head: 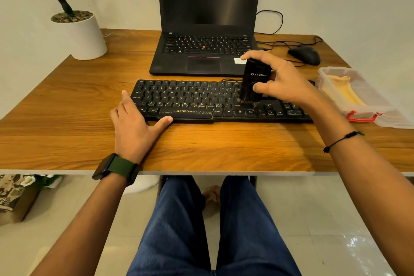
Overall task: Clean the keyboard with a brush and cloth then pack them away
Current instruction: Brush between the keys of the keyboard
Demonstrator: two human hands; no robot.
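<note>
A black keyboard (192, 101) lies across the middle of the wooden desk (67, 141). My right hand (280, 80) grips a black brush (253, 80) upright, its bristles touching the keys at the right of the main block. My left hand (136, 123) rests flat at the keyboard's left end, thumb along the front edge and fingers straight. A yellow cloth (345, 92) lies inside a clear plastic box (385, 116) with a red clasp at the right edge of the desk.
An open black laptop (206, 51) stands behind the keyboard. A black mouse (304, 55) with its cable lies at the back right. A white plant pot (83, 36) stands at the back left. My legs show under the desk's front edge.
</note>
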